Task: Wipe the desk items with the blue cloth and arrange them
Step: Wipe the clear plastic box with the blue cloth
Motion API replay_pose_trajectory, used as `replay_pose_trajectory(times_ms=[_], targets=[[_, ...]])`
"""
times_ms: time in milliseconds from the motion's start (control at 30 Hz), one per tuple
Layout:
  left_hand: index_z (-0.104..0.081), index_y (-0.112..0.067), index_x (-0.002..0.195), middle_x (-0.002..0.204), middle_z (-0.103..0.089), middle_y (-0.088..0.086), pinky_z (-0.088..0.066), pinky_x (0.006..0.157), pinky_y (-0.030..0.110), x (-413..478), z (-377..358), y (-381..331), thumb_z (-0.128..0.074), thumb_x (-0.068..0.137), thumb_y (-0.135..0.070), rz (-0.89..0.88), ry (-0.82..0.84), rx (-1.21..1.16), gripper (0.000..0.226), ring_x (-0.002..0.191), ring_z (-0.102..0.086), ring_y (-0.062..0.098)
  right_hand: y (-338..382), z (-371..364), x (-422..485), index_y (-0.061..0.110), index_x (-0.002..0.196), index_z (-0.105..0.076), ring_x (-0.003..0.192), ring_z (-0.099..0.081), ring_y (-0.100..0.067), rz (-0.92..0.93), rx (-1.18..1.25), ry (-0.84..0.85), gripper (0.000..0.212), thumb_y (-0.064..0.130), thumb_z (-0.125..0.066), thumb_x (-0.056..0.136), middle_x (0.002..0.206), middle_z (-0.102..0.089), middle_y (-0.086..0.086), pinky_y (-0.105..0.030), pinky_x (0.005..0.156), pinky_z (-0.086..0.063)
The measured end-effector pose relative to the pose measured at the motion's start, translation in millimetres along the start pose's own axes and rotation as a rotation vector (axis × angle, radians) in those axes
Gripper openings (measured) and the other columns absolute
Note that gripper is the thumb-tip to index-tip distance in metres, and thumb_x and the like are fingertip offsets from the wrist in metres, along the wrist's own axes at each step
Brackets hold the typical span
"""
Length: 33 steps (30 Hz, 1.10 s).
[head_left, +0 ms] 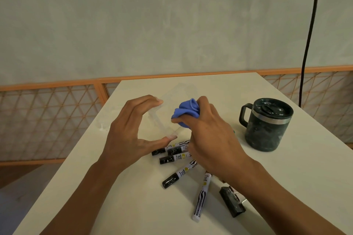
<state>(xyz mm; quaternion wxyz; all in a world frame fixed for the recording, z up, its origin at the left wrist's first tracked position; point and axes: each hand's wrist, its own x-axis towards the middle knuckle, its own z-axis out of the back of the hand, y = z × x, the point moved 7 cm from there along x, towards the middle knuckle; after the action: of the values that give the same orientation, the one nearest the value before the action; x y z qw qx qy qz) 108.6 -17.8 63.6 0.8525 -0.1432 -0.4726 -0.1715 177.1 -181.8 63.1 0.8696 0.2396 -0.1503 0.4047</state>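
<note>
Fingers, right hand point(208, 135): clenched round the blue cloth point(183, 112), pressing it on a clear item point(162, 122), barely visible.
Fingers, left hand point(129, 135): thumb and fingertips pinch that clear item's edges.
Below: markers point(174, 158) scattered on the desk point(95, 187).
Right side: dark mug point(267, 124).

I read only the brand PILOT, in black on the white label of one marker point(176, 158) and again on a second marker point(179, 174) nearer me on the surface point(107, 192), the smaller print beside it too blurred.
</note>
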Motion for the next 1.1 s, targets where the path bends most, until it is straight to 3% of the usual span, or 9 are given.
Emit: replay_pose_trajectory(times_ms=[200, 300, 400, 533, 667, 800, 900, 967, 1100], targets=[[-0.052, -0.012, 0.145, 0.143, -0.060, 0.006, -0.057, 0.108, 0.044, -3.1, -1.2, 2.1, -0.097, 0.077, -0.047, -0.014, 0.015, -0.013, 0.089, 0.137, -0.059, 0.023, 10.5, -16.2, -3.6, 0.034, 0.145, -0.059, 0.100, -0.040, -0.016, 0.015, 0.120, 0.138, 0.055, 0.010, -0.055, 0.095, 0.115, -0.032, 0.004, -0.029, 0.082, -0.036], [-0.053, -0.011, 0.144, 0.143, -0.062, 0.009, -0.057, 0.108, 0.044, -3.1, -1.5, 3.8, -0.096, 0.078, -0.047, 0.001, 0.017, -0.020, 0.087, 0.136, -0.060, 0.024, -0.8, -13.3, -1.1, 0.037, 0.139, -0.066, 0.103, -0.050, -0.018, -0.048, 0.277, 0.203, 0.056, 0.004, -0.050, 0.096, 0.114, -0.042, 0.002, -0.029, 0.087, -0.045], [-0.057, -0.005, 0.142, 0.140, -0.062, 0.010, -0.058, 0.104, 0.046, -1.3, 1.1, 8.0, -0.101, 0.072, -0.046, 0.060, -0.002, -0.036, 0.092, 0.134, -0.060, 0.023, -17.5, -5.5, 1.2, 0.044, 0.125, -0.072, 0.099, -0.055, -0.010, -0.108, 0.488, 0.179, 0.056, 0.002, -0.050, 0.094, 0.116, -0.050, 0.007, -0.018, 0.078, -0.043], [-0.060, -0.005, 0.140, 0.138, -0.061, 0.005, -0.055, 0.107, 0.032, 0.2, 6.2, 7.9, -0.104, 0.064, -0.045, 0.144, 0.006, -0.079, 0.097, 0.132, -0.058, 0.014, -21.6, 2.8, 0.1, 0.043, 0.134, -0.060, 0.080, -0.047, -0.010, -0.044, 0.080, 0.019, 0.047, 0.019, -0.060, 0.093, 0.115, -0.040, 0.009, -0.027, 0.069, -0.041], [-0.063, -0.009, 0.139, 0.137, -0.063, 0.001, -0.056, 0.105, 0.028, 2.0, 8.9, 7.7, -0.105, 0.059, -0.041, 0.231, 0.027, -0.153, 0.096, 0.131, -0.061, 0.016, -22.7, 1.9, -0.3, 0.037, 0.133, -0.062, 0.089, -0.052, -0.022, -0.048, -0.224, -0.036, 0.049, 0.018, -0.066, 0.088, 0.118, -0.041, -0.001, -0.031, 0.059, -0.040], [-0.063, -0.018, 0.137, 0.137, -0.064, -0.011, -0.056, 0.102, 0.021, 1.0, 12.2, 16.6, -0.108, 0.055, -0.038, 0.342, 0.052, -0.289, 0.096, 0.133, -0.061, 0.021, -27.0, 9.9, 1.9, 0.032, 0.125, -0.071, 0.081, -0.055, -0.025, 0.027, -0.165, -0.137, 0.051, 0.005, -0.076, 0.082, 0.109, -0.048, -0.007, -0.030, 0.053, -0.040], [-0.063, -0.026, 0.137, 0.137, -0.066, -0.009, -0.057, 0.098, 0.020, -0.2, 8.9, 18.1, -0.101, 0.058, -0.042, 0.372, 0.113, -0.379, 0.089, 0.134, -0.061, 0.023, -27.5, 10.9, 3.5, 0.031, 0.127, -0.070, 0.081, -0.056, -0.027, 0.078, -0.122, -0.159, 0.055, 0.001, -0.075, 0.081, 0.107, -0.049, -0.009, -0.034, 0.049, -0.048], [-0.063, -0.028, 0.137, 0.137, -0.067, -0.006, -0.057, 0.097, 0.021, -0.3, 5.9, 16.1, -0.094, 0.058, -0.048, 0.370, 0.155, -0.423, 0.087, 0.134, -0.061, 0.026, -28.8, 10.6, 5.5, 0.031, 0.128, -0.071, 0.082, -0.055, -0.027, 0.090, -0.137, -0.178, 0.056, 0.001, -0.075, 0.082, 0.107, -0.048, -0.009, -0.032, 0.049, -0.045], [-0.063, -0.028, 0.137, 0.137, -0.066, -0.004, -0.060, 0.097, 0.034, 0.5, 7.5, 16.7, -0.092, 0.058, -0.048, 0.365, 0.158, -0.444, 0.087, 0.133, -0.061, 0.029, -29.5, 9.7, 7.1, 0.030, 0.131, -0.071, 0.085, -0.055, -0.027, 0.093, -0.145, -0.171, 0.057, 0.001, -0.072, 0.082, 0.109, -0.047, -0.009, -0.034, 0.050, -0.048]])
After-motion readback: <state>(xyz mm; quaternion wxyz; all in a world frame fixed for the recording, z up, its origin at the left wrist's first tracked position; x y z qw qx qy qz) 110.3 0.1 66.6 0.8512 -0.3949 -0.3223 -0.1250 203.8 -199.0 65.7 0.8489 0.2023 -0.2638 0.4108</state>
